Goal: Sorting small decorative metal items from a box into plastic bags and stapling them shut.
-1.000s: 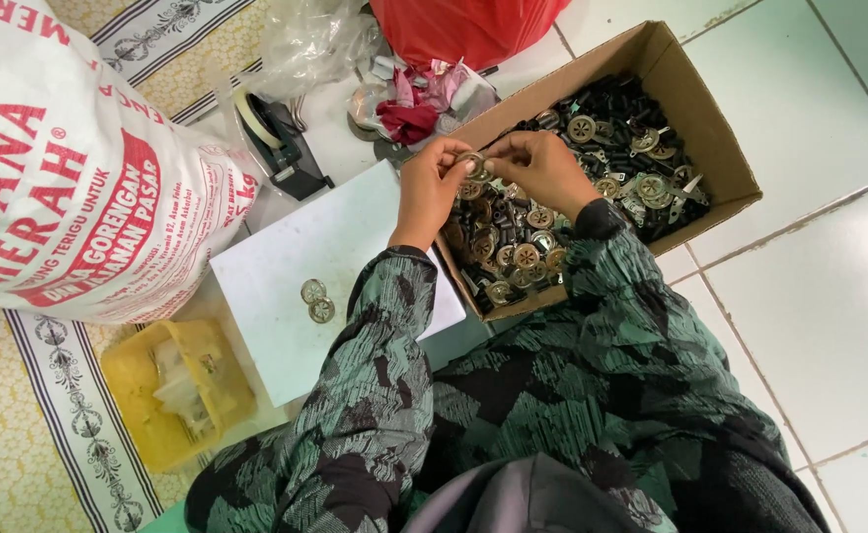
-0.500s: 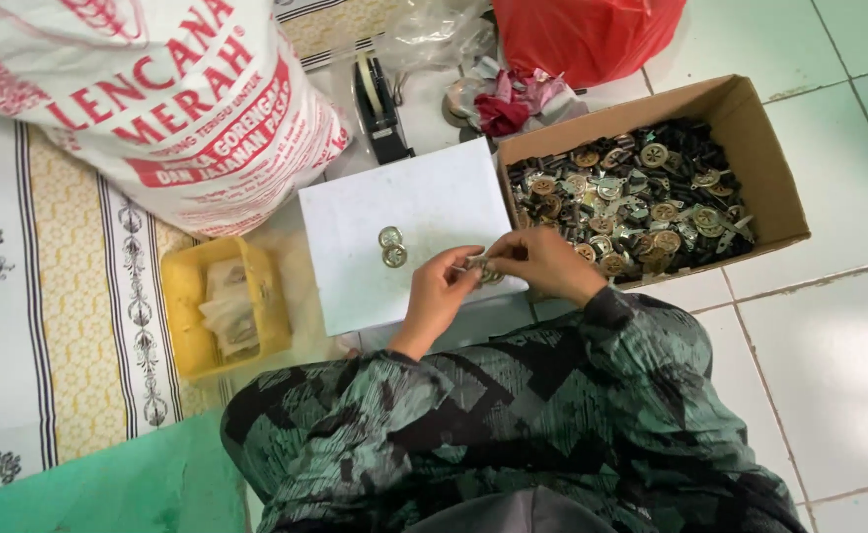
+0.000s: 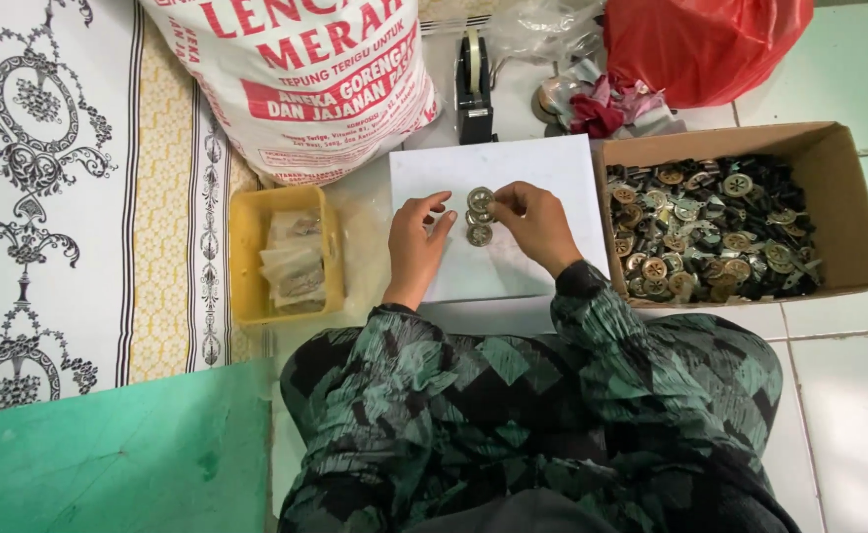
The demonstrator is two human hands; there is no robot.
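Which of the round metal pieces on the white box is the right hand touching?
The top one, farthest from the person: the right hand has its fingertips at its edge, while the lowest piece lies free.

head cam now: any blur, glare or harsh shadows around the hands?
Head view: sharp, no motion blur on left hand or right hand; light soft and even, with only faint shadows on the white board; mild sheen on the red plastic bag; small round metal parts resolve clearly.

A white sack (image 3: 305,79) with red lettering stands at top centre. Right of it lies an open brown carton (image 3: 838,173). A yellow tub (image 3: 246,257) at left holds small clear packets (image 3: 294,262). A red bag (image 3: 705,44) sits top right.
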